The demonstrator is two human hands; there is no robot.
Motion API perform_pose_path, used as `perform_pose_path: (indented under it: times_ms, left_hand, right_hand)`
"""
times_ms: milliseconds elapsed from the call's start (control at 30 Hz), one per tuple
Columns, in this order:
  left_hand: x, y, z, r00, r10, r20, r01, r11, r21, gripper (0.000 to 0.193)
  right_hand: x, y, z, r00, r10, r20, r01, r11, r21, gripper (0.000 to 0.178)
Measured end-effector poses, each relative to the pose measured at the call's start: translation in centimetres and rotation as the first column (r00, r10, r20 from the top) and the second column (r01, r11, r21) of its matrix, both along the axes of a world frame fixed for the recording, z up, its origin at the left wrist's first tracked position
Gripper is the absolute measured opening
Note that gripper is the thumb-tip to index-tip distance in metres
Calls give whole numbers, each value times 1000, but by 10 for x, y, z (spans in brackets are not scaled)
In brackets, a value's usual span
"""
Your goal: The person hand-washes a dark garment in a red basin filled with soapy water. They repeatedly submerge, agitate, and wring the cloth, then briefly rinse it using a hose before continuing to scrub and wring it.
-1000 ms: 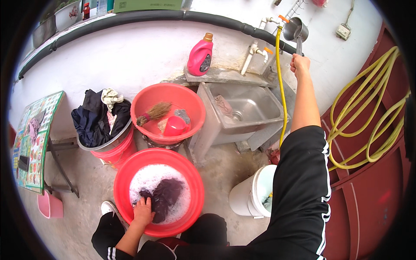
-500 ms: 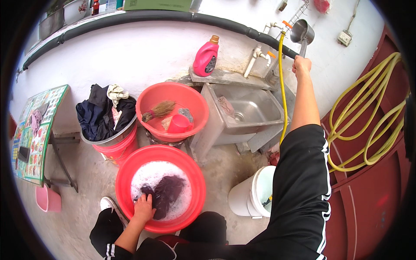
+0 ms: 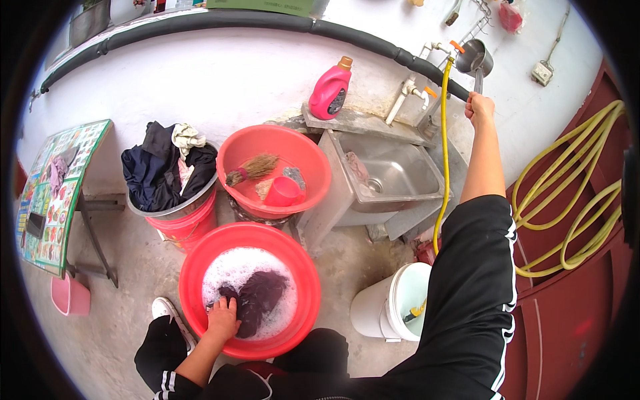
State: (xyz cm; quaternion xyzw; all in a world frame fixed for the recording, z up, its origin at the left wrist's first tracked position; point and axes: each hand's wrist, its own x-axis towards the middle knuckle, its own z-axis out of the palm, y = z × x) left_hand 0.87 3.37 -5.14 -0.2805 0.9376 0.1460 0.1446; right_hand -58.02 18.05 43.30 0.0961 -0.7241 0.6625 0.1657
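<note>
- Low in the scene, a red tub (image 3: 191,287) holds foamy water (image 3: 233,259) with a dark cloth (image 3: 267,297) lying in it.
- The left hand (image 3: 223,321) reaches over the tub's near left side, fingers on the cloth's edge; whether they pinch it, I cannot tell.
- The right hand (image 3: 480,109) stretches far forward, closed around the handle of a metal dipper (image 3: 475,56), which is near the wall beside an orange-handled tap (image 3: 456,47).
- A yellow hose (image 3: 445,133) hangs from that tap, past a steel sink (image 3: 400,164).
- Behind the tub, a second basin (image 3: 230,150) holds a straw brush (image 3: 257,167) and a red cup (image 3: 283,192).
- To its left, clothes (image 3: 150,163) are heaped.
- A white bucket (image 3: 370,310) stands right of the tub.
</note>
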Motion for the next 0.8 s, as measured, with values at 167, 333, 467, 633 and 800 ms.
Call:
perform_pose_path:
  times_ms: [167, 333, 467, 633, 800]
  left_hand:
    - [0, 1, -7, 1000, 17, -24, -17, 1000, 3, 74]
    - [-1, 1, -10, 1000, 4, -23, -4, 1000, -6, 74]
    - [0, 1, -8, 1000, 16, -5, -16, 1000, -3, 74]
    - [-6, 2, -3, 1000, 18, -9, -17, 999, 28, 74]
    - [-4, 1, -3, 998, 1, -68, -2, 1000, -9, 70]
  right_hand:
    - [4, -4, 4, 1000, 21, -8, -20, 999, 25, 17]
    - [18, -11, 3, 999, -32, -28, 35, 991, 127, 19]
    - [34, -14, 1, 999, 1, -33, 3, 994, 106, 19]
    - [20, 24, -1, 1000, 28, 12, -28, 998, 59, 14]
    - [51, 98, -67, 988, 141, 58, -139, 990, -35, 15]
